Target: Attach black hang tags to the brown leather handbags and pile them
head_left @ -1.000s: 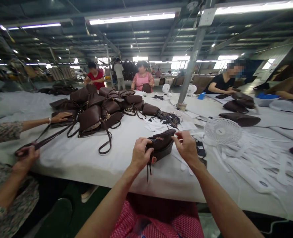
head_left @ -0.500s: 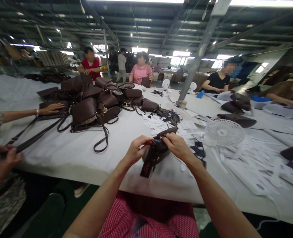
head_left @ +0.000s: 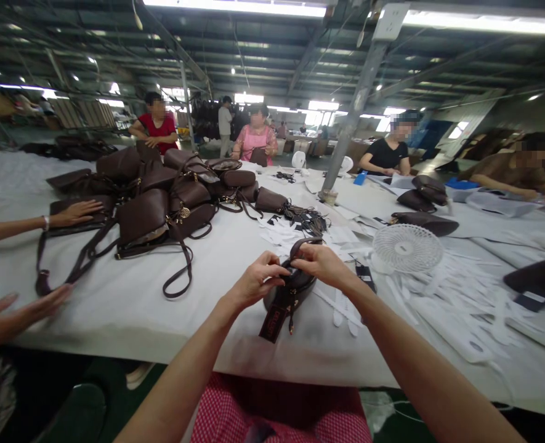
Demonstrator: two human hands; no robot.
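A small dark brown bag (head_left: 300, 286) rests on the white-covered table near the front edge, right before me. My left hand (head_left: 263, 277) pinches the top of the bag from the left. From the right, my right hand (head_left: 316, 261) closes its fingers on the bag's top by the looped strap (head_left: 302, 242). A dark tag with red lettering (head_left: 273, 321) hangs from the bag's front, beside a small tassel or zip pull. The fingertips cover the part of the opening between the hands.
A heap of brown bags (head_left: 143, 212) lies left, where a co-worker's hand (head_left: 79, 213) rests on one. At right are a white fan (head_left: 408, 248), white strips (head_left: 461, 289) and a dark pouch (head_left: 424, 223). A metal post (head_left: 355, 111) rises behind; people work across the table.
The strap at the bag's top now stands up in a loop, and my right hand has shifted slightly. The co-worker's lower hand at left has opened off the strap. The view has turned slightly right.
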